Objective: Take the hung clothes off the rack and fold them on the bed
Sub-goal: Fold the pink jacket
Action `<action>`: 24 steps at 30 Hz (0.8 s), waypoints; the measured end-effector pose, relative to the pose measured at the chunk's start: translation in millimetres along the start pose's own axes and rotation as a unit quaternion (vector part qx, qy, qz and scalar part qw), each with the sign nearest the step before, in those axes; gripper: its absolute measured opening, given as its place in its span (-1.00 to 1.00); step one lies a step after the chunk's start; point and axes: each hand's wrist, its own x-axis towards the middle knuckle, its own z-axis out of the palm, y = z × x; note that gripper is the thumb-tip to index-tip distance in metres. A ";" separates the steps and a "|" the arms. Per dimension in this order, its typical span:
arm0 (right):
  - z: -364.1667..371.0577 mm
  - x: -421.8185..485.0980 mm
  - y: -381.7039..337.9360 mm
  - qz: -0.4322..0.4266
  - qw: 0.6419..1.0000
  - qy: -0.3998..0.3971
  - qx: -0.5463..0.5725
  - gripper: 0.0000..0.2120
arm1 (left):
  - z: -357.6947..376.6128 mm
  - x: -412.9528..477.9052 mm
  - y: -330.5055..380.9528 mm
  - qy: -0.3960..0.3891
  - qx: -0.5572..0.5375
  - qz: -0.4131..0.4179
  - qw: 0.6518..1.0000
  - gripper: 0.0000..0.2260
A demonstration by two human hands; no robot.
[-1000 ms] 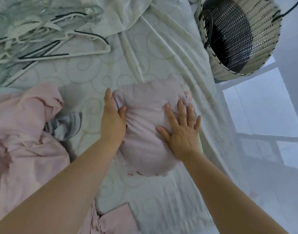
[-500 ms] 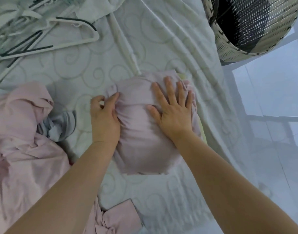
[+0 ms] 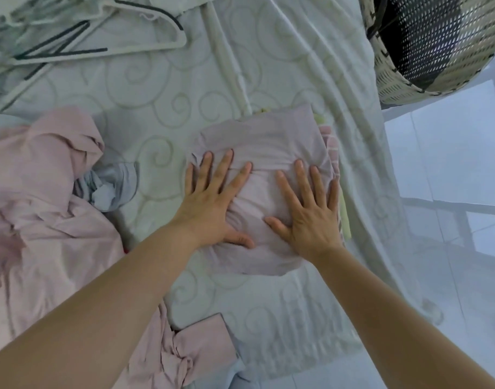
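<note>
A folded pale lilac garment [image 3: 264, 141] lies on the bed [image 3: 156, 88] near its right edge, on top of other folded pieces whose yellow and pink edges peek out at its right side. My left hand [image 3: 212, 203] lies flat on the garment's left half with fingers spread and straight. My right hand [image 3: 308, 211] presses flat on its right half, fingers straight and pointing away from me. Neither hand grips the cloth.
A heap of unfolded pink clothes [image 3: 38, 197] with a grey piece [image 3: 111, 186] lies at the left. White hangers [image 3: 80, 43] are piled at the top left. A woven laundry basket [image 3: 437, 43] stands past the bed's right edge, above the tiled floor [image 3: 451, 169].
My left hand let go of the garment's left edge and now lies flat on top. The right hand slid back toward me and to the right. The garment looks flatter.
</note>
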 end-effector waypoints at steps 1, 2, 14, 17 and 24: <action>-2.6 -4.7 -1.5 0.001 1.000 0.000 0.002 -0.21 | 0.0 -5.2 2.2 0.006 0.001 0.004 1.000 0.19; -3.4 -10.7 -2.9 -0.002 1.000 -0.001 0.003 -0.19 | 2.7 -11.4 3.5 0.016 0.004 0.008 1.000 0.21; -18.5 -31.8 -47.9 0.036 0.996 -0.074 0.017 0.07 | 19.8 -79.1 -3.1 0.048 -0.040 -0.063 0.996 0.02; -13.8 -39.4 -118.9 -0.038 0.996 -0.076 0.000 0.02 | 23.4 -132.5 -52.0 0.139 -0.019 -0.105 0.985 -0.06; 14.5 -18.8 -281.0 -0.179 0.969 -0.156 0.062 -0.16 | 8.0 -239.2 -200.4 0.280 -0.035 -0.213 0.935 -0.12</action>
